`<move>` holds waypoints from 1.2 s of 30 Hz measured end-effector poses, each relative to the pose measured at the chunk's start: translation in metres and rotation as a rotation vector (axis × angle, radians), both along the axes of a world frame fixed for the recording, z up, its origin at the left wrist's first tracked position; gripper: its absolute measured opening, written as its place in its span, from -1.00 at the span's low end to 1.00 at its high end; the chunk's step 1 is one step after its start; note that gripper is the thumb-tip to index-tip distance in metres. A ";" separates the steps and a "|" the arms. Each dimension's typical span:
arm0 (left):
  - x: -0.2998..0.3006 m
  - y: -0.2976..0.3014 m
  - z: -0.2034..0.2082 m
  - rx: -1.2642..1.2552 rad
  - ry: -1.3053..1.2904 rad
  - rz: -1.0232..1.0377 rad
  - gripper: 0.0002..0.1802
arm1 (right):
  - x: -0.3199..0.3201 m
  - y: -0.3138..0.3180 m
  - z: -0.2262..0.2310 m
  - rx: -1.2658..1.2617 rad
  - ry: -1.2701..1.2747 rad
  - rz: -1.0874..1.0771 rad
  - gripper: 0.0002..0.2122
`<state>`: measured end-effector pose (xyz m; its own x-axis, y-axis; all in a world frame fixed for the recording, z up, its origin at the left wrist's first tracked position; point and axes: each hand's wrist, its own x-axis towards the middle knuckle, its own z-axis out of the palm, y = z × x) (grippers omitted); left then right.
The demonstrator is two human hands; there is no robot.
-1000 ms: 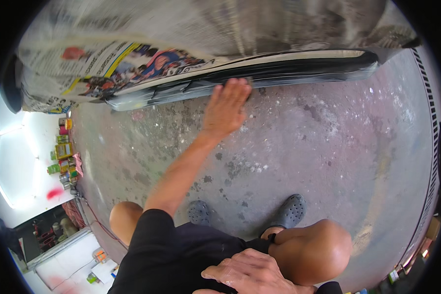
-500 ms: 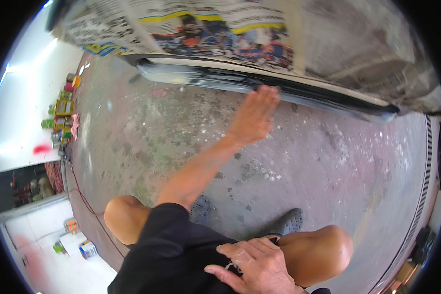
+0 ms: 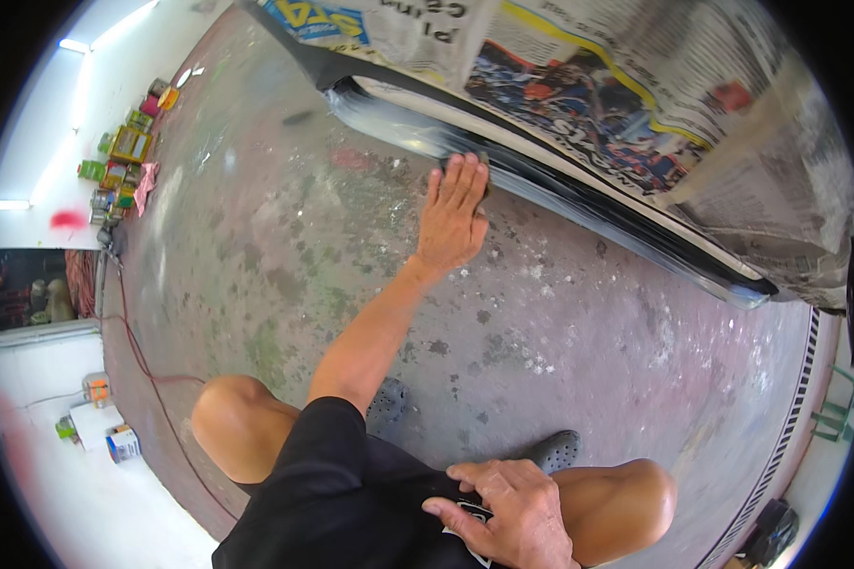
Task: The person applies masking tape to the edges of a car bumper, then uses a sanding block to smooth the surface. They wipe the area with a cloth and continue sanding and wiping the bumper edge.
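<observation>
My left hand (image 3: 453, 211) reaches forward, its fingers laid flat against a long grey-and-black trim strip (image 3: 579, 211) along the lower edge of a newspaper-covered vehicle body. A thin dark pad (image 3: 485, 174) shows at the edge of these fingers, pressed to the strip; most of it is hidden under the hand. The strip's surface looks smeared with pale grey, mainly toward its left end. My right hand (image 3: 512, 510) rests palm down on my right thigh, thumb apart from the fingers, holding nothing.
Newspaper sheets (image 3: 579, 104) cover the panel above the strip. Several paint cans (image 3: 128, 144) and a pink cloth (image 3: 145, 188) stand by the left wall. A red hose (image 3: 140, 356) runs over the stained concrete floor (image 3: 370, 284). A slotted drain (image 3: 786, 455) lies at right.
My left hand has slid leftward along the strip, and the dark pad now shows at its fingers. My view has turned, so the strip slants more. The right hand stays on the thigh.
</observation>
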<state>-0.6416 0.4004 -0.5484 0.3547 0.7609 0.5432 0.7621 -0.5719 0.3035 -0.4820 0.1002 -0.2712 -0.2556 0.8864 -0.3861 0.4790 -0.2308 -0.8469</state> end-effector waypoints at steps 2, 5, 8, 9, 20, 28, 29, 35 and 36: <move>-0.017 0.003 -0.002 -0.023 0.166 -0.062 -0.17 | -0.004 0.002 0.000 0.106 -0.103 -0.047 -0.67; -0.086 0.034 0.005 -0.059 0.088 0.232 -0.17 | -0.013 -0.001 -0.006 0.195 -0.162 -0.066 -0.68; -0.051 0.022 -0.002 -0.034 -0.121 0.281 -0.17 | -0.020 0.001 -0.014 0.196 -0.165 0.011 -0.65; -0.032 0.012 0.000 -0.040 -0.065 0.135 -0.17 | -0.022 0.004 -0.016 0.189 -0.169 0.040 -0.63; -0.008 0.021 0.021 0.025 0.237 -0.186 -0.16 | 0.006 -0.009 -0.009 0.378 0.003 -0.049 -0.67; 0.118 -0.003 0.056 -0.079 0.540 -0.525 0.08 | 0.057 -0.039 0.004 0.410 0.066 -0.093 -0.69; 0.102 0.007 0.046 -0.037 0.570 -0.520 0.09 | 0.065 -0.043 0.004 0.416 0.079 -0.088 -0.69; 0.188 -0.025 0.021 0.227 0.489 -0.615 0.01 | 0.098 -0.071 -0.006 0.498 0.323 -0.286 -0.67; 0.214 -0.037 0.021 0.217 0.492 -0.634 -0.01 | 0.105 -0.074 -0.009 0.505 0.356 -0.272 -0.67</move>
